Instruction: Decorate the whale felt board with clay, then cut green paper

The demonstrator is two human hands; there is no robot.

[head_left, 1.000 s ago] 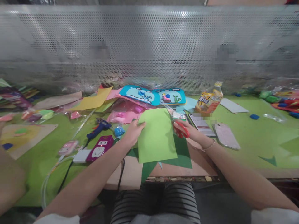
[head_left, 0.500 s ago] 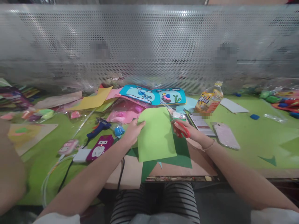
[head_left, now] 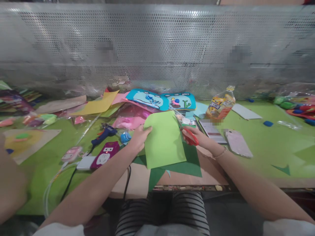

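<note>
A light green sheet of paper (head_left: 164,141) with a rounded top edge is pinched at its left side by my left hand (head_left: 140,137). Red-handled scissors (head_left: 190,136) are gripped in my right hand (head_left: 197,136), just beyond the sheet's right edge. Their blades point up and away, close to the sheet's upper right corner. Dark green paper (head_left: 192,164) lies beneath the light green sheet, over brown paper (head_left: 209,172). Behind the sheet rests a blue board with cartoon pictures (head_left: 162,101).
Left of me are a blue glue gun (head_left: 104,135), a purple power strip (head_left: 105,154) and cables. Phones (head_left: 238,143) and a snack-labelled bottle (head_left: 220,104) stand to the right. A perforated metal screen (head_left: 157,49) closes the back. Another person's arm (head_left: 11,183) reaches in at far left.
The light green sheet has turned slightly and its upper edge has risen a little. My right hand with the scissors has shifted slightly left. The other person's arm has moved a bit.
</note>
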